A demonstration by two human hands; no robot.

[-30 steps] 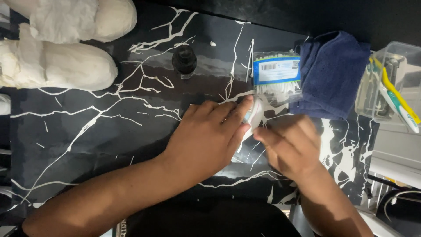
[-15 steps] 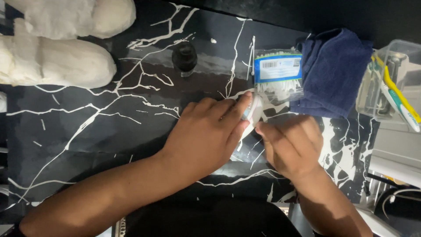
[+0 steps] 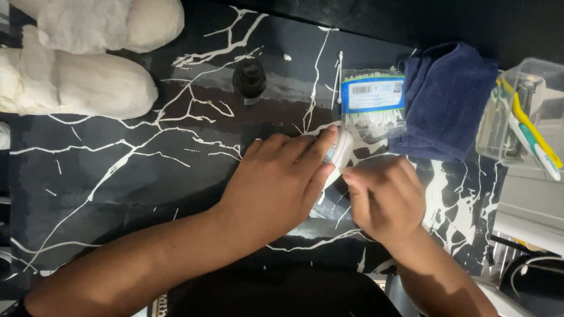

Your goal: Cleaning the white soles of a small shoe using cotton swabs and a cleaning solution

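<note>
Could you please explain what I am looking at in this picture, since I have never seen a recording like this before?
There is no machine here: a person wears a camera on the head, and it looks down at their own two bare hands over a black table veined with white. The left hand presses on a small white object, and the right hand meets it from the other side; what that object is I cannot tell. Behind them lie a clear pack of cotton swabs, a folded dark blue towel and a small dark bottle. At the right edge a clear box holds toothbrushes. White bundles sit at the top left.
</note>
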